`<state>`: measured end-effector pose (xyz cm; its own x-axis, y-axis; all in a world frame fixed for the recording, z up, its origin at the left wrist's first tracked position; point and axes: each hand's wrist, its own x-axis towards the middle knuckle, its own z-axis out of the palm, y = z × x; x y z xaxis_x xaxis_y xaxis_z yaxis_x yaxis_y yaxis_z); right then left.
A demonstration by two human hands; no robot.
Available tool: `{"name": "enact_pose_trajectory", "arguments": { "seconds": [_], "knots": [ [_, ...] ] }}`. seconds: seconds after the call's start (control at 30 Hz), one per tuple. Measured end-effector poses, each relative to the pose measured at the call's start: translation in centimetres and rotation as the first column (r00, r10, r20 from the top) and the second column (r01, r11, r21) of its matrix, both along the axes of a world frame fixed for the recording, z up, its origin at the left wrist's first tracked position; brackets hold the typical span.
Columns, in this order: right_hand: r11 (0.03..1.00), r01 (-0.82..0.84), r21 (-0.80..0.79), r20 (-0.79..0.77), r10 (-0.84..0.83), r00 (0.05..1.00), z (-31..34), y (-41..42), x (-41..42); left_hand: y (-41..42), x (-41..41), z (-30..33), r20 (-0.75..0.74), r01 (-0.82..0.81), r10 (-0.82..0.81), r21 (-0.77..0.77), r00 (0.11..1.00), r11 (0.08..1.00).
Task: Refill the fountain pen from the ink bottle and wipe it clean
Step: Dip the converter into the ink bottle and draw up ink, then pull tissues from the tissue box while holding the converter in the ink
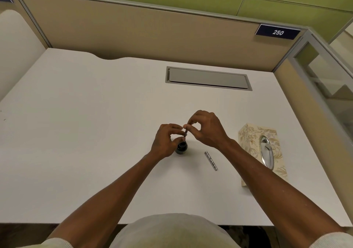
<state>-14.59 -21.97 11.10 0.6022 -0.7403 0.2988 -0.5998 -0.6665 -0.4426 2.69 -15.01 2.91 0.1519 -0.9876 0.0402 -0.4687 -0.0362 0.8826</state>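
A small dark ink bottle (181,147) stands open on the white desk (95,133). A slim pen section (185,133) points down into the bottle's mouth. My left hand (165,142) pinches the pen's lower end just above the bottle. My right hand (206,128) pinches its upper end between thumb and fingertips. The pen's metal barrel (210,160) lies on the desk to the right of the bottle, apart from both hands.
A floral tissue box (250,142) with an oval metal opening lies at the right. A grey cable hatch (208,78) is set into the desk further back. Beige partitions enclose the desk at the back and right.
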Motion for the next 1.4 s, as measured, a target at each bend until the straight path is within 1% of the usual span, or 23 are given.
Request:
{"name": "enact_pose_trajectory", "arguments": {
  "seconds": [0.57, 0.77, 0.87, 1.0, 1.1, 1.23, 1.3, 1.4],
  "knots": [
    [0.999, 0.019, 0.030, 0.039, -0.020, 0.999, 0.2, 0.3, 0.1, 0.1, 0.1, 0.4, 0.000, -0.008, 0.008, -0.029, 1.000, 1.000],
    [0.994, 0.075, 0.074, 0.128, -0.084, 0.988, 0.6, 0.5, -0.4, 0.0, 0.3, 0.6, -0.052, -0.008, 0.008, 0.001, 0.999, 1.000],
    [0.982, 0.146, 0.121, 0.208, -0.169, 0.963, 0.7, 0.9, -1.3, 0.1, 0.5, 0.8, -0.102, -0.019, 0.022, 0.027, 0.995, 0.999],
    [0.941, 0.263, 0.213, 0.277, -0.316, 0.908, 0.5, 2.3, -2.9, 0.2, 0.4, 0.9, -0.183, -0.067, 0.082, 0.087, 0.980, 0.994],
    [0.899, 0.329, 0.289, 0.315, -0.414, 0.854, 0.1, 3.5, -4.1, 0.3, 0.4, 0.6, -0.215, -0.087, 0.111, 0.122, 0.970, 0.989],
    [0.846, 0.429, 0.316, 0.352, -0.525, 0.775, -0.6, 4.3, -6.1, 0.3, 0.4, 0.3, -0.231, -0.088, 0.121, 0.150, 0.965, 0.985],
    [0.787, 0.527, 0.321, 0.378, -0.617, 0.691, -0.5, 4.4, -7.4, 0.3, 0.5, 0.2, -0.230, -0.097, 0.136, 0.172, 0.964, 0.980],
    [0.649, 0.703, 0.289, 0.422, -0.746, 0.516, -0.1, 4.3, -10.1, 0.3, 0.5, 0.2, -0.214, -0.112, 0.155, 0.201, 0.964, 0.973]
  ]
}}
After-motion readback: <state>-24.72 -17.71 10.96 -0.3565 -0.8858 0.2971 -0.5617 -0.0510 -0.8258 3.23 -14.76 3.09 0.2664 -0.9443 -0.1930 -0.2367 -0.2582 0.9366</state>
